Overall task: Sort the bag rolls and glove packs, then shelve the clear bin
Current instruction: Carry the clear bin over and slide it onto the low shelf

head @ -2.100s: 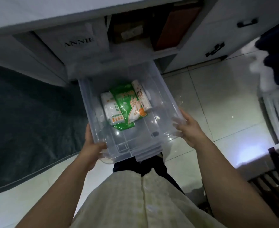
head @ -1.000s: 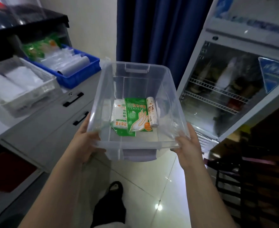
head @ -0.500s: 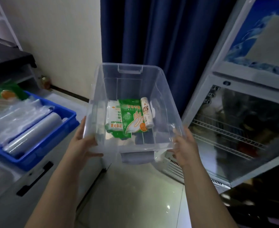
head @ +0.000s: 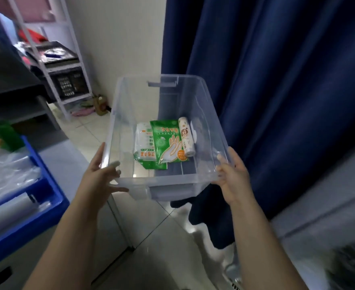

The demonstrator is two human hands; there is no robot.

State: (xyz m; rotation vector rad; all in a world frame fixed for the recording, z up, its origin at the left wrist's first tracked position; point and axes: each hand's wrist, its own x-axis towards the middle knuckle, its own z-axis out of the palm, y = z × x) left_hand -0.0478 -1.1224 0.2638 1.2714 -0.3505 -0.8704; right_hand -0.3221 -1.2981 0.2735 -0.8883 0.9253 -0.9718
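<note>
We gripped the clear bin (head: pixel 168 181) with both hands at its near corners: our left hand (head: pixel 101 174) was clamped on the near-left corner, thumb hooked over the rim into the bin and fingers (head: pixel 120 188) spread along the outside under the lip, while our right hand (head: pixel 232 174) was clamped on the near-right corner in the same way, thumb over the rim. The bin hung in the air in front of us, above the tiled floor (head: pixel 157 248), its open top facing up. On its bottom lay three things side by side: a white glove pack (head: pixel 144 143) on the left, a green glove pack (head: pixel 168 141) printed with a hand overlapping it in the middle, and a bag roll (head: pixel 186 136) just beside the green pack on the right. Another green edge (head: pixel 151 165) stuck out below the packs. Behind and to the right of the bin hung a dark blue curtain (head: pixel 277 80). To our left sat a blue tray (head: pixel 44 197) holding clear plastic rolls (head: pixel 9 174), and farther back stood a white shelf rack (head: pixel 67 59) against the pale wall (head: pixel 120 38).
</note>
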